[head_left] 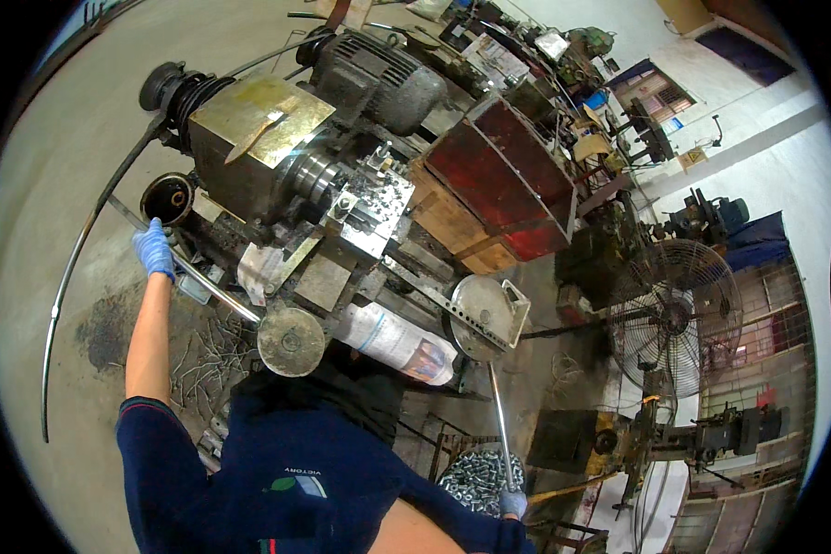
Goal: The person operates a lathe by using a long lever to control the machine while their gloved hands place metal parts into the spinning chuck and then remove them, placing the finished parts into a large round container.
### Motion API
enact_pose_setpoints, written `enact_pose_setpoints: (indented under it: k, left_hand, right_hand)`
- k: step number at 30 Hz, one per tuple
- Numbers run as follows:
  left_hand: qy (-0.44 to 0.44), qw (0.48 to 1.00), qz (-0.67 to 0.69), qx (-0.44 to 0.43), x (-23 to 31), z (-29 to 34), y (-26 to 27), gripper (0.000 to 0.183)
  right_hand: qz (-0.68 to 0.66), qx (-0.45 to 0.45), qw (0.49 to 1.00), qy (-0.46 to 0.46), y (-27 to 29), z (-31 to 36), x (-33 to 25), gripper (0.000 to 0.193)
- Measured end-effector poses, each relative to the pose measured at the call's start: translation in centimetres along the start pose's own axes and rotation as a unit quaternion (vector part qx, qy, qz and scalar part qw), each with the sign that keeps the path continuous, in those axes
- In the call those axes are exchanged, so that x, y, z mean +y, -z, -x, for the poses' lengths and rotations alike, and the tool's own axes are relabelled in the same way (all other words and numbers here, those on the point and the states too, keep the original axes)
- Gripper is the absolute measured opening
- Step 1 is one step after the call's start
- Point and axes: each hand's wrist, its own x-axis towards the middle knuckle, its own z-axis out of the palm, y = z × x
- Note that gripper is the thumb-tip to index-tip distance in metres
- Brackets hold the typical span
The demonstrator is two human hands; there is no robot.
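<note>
My left hand (154,251), in a light blue glove, is closed round a long metal lever (214,288) at the left side of a lathe-like machine. Just beyond it sits a round, dark, oily cup (167,198). Low on the right, my right hand (513,503), also gloved, grips the near end of a shiny metal rod (501,415); its fingers show only partly. The rod's far end reaches a round metal disc (480,316). A spindle chuck (314,175) faces a tool slide (371,217) covered in bright chips.
A bin of small metal parts (475,480) stands beside my right hand. A red box (503,171) rises behind the slide. A printed white bag (397,342) lies between two discs. A large fan (676,312) stands right; curled metal shavings (214,365) litter the floor left.
</note>
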Motion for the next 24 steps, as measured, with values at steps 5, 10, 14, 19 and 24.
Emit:
enact_pose_setpoints:
  k: [5, 10, 14, 19, 24]
  left_hand:
    - [0.003, 1.000, 0.012, -0.006, -0.1, -0.2, 0.5, 0.024]
    - [0.005, 1.000, -0.007, 0.007, 0.9, 0.7, 0.1, 0.024]
    - [0.003, 1.000, 0.002, -0.004, 0.9, 0.7, 0.3, 0.025]
    - [0.004, 1.000, -0.006, -0.007, 1.3, 1.1, 0.3, 0.026]
    - [0.003, 1.000, 0.000, 0.004, 1.4, 1.1, 0.2, 0.025]
  right_hand:
    - [0.010, -0.045, 0.999, 0.003, 0.7, 0.3, -0.2, 0.050]
    - [0.028, -0.059, 0.997, -0.038, 1.1, 1.0, -0.3, 0.053]
    - [0.017, -0.056, 0.998, -0.028, 1.6, 1.7, -0.6, 0.055]
    - [0.008, -0.060, 0.998, -0.032, 2.2, 2.4, -1.3, 0.052]
    - [-0.010, -0.061, 0.996, -0.068, 2.6, 3.1, -2.0, 0.055]
